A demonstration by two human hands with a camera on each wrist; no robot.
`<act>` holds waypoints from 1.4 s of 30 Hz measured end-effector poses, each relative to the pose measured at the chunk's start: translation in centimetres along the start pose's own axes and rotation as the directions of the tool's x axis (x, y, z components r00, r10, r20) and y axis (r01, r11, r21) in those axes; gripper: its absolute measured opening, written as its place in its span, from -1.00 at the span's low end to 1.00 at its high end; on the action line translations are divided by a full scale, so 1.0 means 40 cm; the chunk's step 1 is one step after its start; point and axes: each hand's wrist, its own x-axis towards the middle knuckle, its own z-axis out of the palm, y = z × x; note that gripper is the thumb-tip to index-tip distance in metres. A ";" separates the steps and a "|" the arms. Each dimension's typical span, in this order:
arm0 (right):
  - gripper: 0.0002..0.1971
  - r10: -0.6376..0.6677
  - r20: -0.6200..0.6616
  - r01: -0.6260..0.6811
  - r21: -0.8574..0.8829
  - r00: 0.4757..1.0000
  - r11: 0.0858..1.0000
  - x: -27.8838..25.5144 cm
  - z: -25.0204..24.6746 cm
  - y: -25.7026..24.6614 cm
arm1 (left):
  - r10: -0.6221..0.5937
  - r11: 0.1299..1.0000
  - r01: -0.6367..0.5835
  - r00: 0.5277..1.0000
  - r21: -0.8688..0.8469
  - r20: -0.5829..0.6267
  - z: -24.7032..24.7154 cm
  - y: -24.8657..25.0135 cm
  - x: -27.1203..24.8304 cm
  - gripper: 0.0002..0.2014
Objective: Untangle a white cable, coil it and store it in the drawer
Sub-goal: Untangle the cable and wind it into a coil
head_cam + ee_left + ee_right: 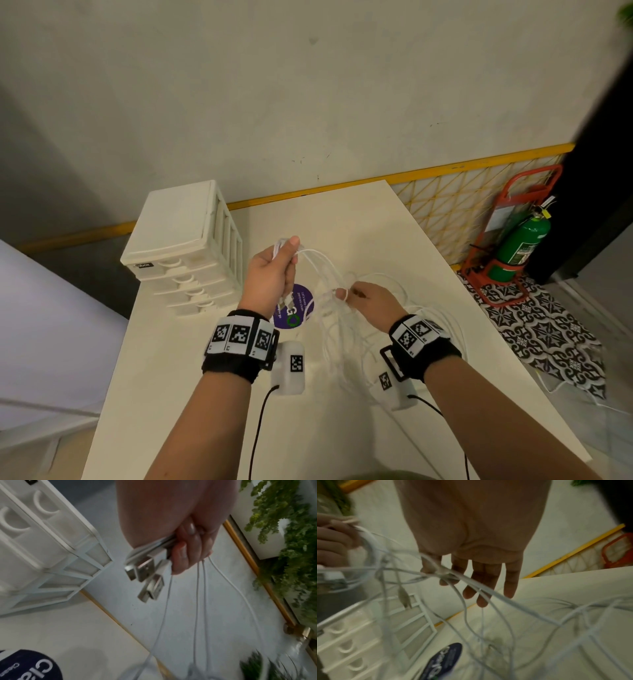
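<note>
1. Hands are raised above the table [359,219]. The left hand [270,274] is fisted round a bunch of white cable [329,274] ends, thumb on top. The right hand [371,301] pinches a strand between thumb and forefinger, the other fingers [511,582] hanging straight.
2. Cable runs in loose tangled loops from both hands down onto the table at the right.
3. Left wrist view alone shows three metal plugs [145,570] sticking out below the fist (the head view hides them).
4. Drawers [185,270] stand at the table's left, all closed; their contents cannot be seen. A purple sticker [291,311] lies between the hands.
</note>
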 end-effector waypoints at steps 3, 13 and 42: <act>-0.46 0.130 -0.024 -0.132 -0.116 0.991 0.985 -0.008 -0.013 0.068 | 0.030 0.998 -0.034 0.996 -0.051 -0.080 -0.030 0.024 0.009 -0.63; -0.73 0.260 -0.227 -0.272 -0.019 0.939 0.962 -0.003 -0.043 0.111 | -0.011 0.999 0.017 0.992 0.047 -0.125 -0.016 0.013 0.013 -0.62; -0.14 -0.158 -0.071 0.173 0.410 0.985 0.896 -0.045 -0.038 -0.116 | -0.084 0.980 0.089 0.996 0.177 -0.036 0.013 0.013 -0.008 -0.60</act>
